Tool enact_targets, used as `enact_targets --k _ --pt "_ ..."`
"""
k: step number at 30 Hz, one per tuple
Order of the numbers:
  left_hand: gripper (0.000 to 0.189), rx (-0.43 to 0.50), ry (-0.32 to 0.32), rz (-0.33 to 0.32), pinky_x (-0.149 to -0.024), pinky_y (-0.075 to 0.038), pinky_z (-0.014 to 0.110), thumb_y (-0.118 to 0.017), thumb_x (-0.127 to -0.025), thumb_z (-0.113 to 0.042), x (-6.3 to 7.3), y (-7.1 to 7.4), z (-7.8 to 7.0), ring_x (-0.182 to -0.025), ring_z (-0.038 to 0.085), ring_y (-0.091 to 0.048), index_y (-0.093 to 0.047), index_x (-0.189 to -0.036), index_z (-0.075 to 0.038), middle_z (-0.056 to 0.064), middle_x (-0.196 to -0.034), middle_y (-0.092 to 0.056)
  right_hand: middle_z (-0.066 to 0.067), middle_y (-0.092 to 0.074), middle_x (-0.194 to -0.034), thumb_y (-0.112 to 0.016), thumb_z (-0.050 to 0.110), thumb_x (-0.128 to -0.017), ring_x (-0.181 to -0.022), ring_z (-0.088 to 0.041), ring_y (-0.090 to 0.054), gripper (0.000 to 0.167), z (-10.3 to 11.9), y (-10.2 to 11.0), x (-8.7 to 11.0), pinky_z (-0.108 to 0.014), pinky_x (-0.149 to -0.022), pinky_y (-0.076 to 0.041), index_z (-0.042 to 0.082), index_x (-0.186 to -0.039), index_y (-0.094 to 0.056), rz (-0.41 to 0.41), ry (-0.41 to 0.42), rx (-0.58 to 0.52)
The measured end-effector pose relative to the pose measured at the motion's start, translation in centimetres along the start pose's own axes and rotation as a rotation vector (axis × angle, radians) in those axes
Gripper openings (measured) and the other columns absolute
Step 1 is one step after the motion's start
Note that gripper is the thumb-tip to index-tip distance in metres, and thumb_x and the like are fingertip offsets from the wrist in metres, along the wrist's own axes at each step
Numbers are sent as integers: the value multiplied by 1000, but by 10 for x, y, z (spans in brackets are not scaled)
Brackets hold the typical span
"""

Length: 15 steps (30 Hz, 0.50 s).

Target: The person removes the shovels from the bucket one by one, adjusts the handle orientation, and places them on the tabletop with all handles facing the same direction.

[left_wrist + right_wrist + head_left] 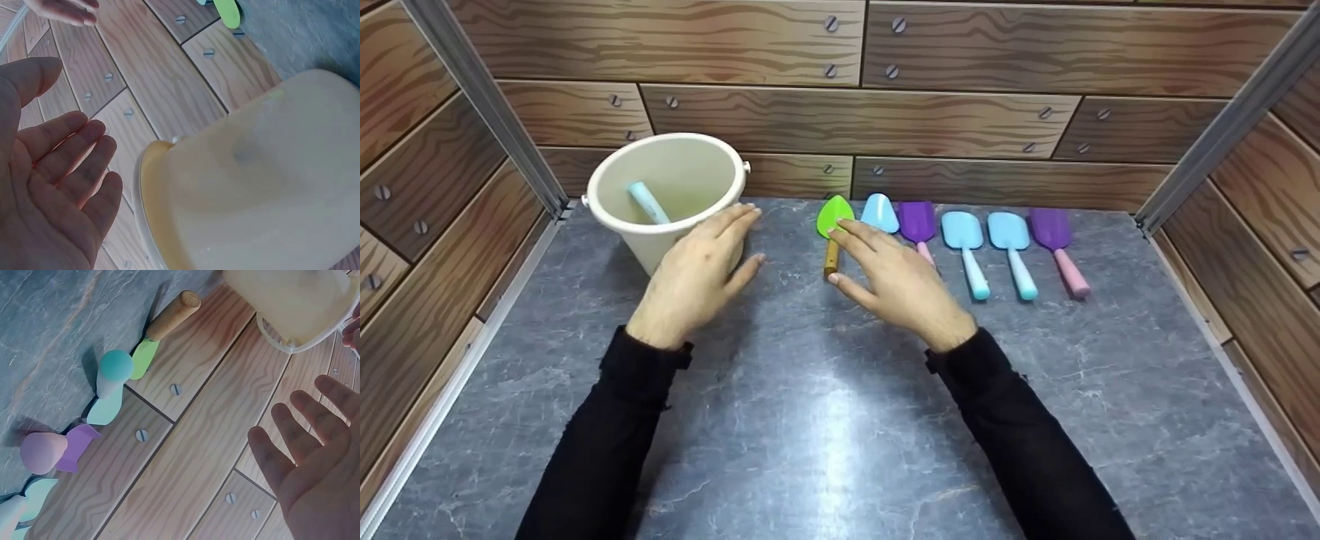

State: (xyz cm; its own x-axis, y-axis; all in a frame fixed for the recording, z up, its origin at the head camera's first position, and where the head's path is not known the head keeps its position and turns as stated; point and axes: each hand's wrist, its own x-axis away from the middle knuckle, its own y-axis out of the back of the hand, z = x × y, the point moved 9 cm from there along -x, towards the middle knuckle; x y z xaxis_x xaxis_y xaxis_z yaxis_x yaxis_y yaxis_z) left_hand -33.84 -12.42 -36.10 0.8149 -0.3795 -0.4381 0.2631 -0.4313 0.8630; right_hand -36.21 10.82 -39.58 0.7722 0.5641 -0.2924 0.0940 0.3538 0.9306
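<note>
My left hand [695, 276] is held with straight fingers at the right side of a cream bucket [637, 240]; in the left wrist view a gap shows between palm and bucket. Inside the bucket leans a light blue handle [649, 202], its lower end hidden. My right hand [904, 281], fingers extended and holding nothing, hovers over the left end of a row of hand trowels. Nearest to it are a green trowel [834, 212] with a wooden handle, a light blue trowel [879, 213] and a purple trowel [916, 221], whose handles it partly covers in the head view.
Farther right lie two light blue trowels [962, 229] [1009, 230] and another purple trowel [1051, 228] with a pink handle. Wood-patterned walls [855, 120] with metal corner posts [1222, 112] enclose the grey marbled table [780, 450] at the back and sides.
</note>
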Motion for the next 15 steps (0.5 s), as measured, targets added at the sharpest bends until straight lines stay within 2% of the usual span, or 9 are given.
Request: enact_targets --k 7,15 --pt "67 14 52 -15 -145 -42 58 -72 -118 -33 3 10 15 -168 42 -55 -52 -174 -3 20 -179 -57 -13 -50 -186 -62 53 -121 -168 -38 -57 68 4 -1 0 -59 -140 -50 15 -177 -53 5 21 25" --pt "63 -33 94 -16 -142 -45 62 -66 -121 -36 1 18 29 -166 46 -57 -55 -173 -2 23 -176 -60 -11 -49 -187 -62 54 -121 -168 -37 -56 69 6 2 3 -62 -139 -50 16 -178 -52 6 17 25"
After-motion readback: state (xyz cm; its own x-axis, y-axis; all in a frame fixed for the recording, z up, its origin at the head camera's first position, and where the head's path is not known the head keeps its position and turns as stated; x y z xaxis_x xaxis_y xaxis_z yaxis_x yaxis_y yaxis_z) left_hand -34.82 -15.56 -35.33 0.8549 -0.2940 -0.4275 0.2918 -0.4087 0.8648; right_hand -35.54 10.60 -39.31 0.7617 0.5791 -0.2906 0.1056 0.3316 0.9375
